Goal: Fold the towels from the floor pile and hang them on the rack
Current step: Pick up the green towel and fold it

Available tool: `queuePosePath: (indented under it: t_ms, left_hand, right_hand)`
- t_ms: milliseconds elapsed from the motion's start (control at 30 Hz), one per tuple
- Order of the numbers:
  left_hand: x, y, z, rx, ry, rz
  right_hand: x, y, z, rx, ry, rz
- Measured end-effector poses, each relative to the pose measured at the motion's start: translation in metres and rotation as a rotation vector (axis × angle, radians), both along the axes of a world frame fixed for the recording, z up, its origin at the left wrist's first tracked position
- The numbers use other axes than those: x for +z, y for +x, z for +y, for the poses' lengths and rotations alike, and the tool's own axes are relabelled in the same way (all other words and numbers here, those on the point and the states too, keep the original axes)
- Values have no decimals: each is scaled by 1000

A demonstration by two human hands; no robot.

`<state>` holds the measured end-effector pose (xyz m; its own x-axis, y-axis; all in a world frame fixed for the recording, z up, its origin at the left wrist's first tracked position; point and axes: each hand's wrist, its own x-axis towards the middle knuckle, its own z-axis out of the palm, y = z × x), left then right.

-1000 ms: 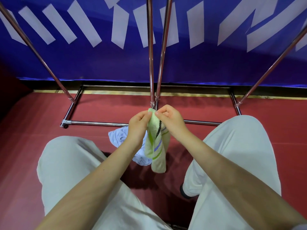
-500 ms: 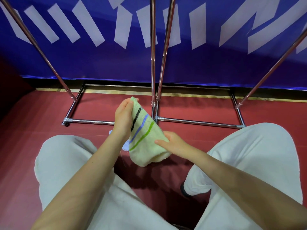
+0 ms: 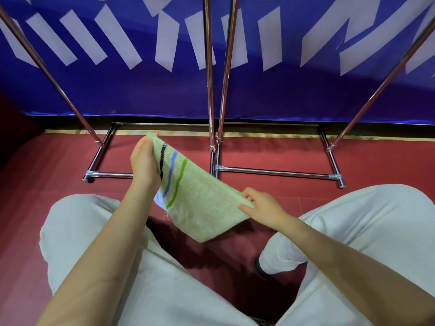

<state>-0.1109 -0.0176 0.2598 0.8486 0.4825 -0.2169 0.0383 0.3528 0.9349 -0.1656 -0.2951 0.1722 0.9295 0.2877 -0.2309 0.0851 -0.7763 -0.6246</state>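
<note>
A pale green towel [image 3: 200,203] with black, blue and green stripes is stretched in the air between my knees. My left hand [image 3: 143,163] grips its upper left corner, raised. Lower and to the right, my right hand [image 3: 261,205] pinches the towel's right edge. A white towel [image 3: 158,199] on the floor peeks out from under the green one, mostly hidden. The chrome rack [image 3: 270,171] stands just beyond, its poles rising out of the top of the view and its base bars on the floor.
My knees in light trousers [image 3: 353,220] flank the towel on both sides. The floor [image 3: 270,151] is red. A blue wall banner [image 3: 141,95] with white shapes runs behind the rack. A dark shoe [image 3: 259,267] shows under my right leg.
Both hands held the bunched towel together at its top. My right hand slid down and right along the edge while my left stayed high, spreading the towel out flat.
</note>
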Motion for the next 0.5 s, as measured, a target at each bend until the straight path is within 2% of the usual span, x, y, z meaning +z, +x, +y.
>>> queuePosePath:
  t_ms: [100,300,400,500]
  left_hand:
    - [-3,-1,3,-3,63,9]
    - [-4,-13,-9,-101,429,-102]
    - [-6,-13,-14,-132,476,-137]
    - [-8,-13,-17,-142,491,-149]
  right_hand:
    - [1,3,-6,-141,38,-80]
    - [3,16,-14,-260,-99,-145]
    - [3,24,-17,-300,-207,-139]
    - [2,28,-18,-350,-216,-88]
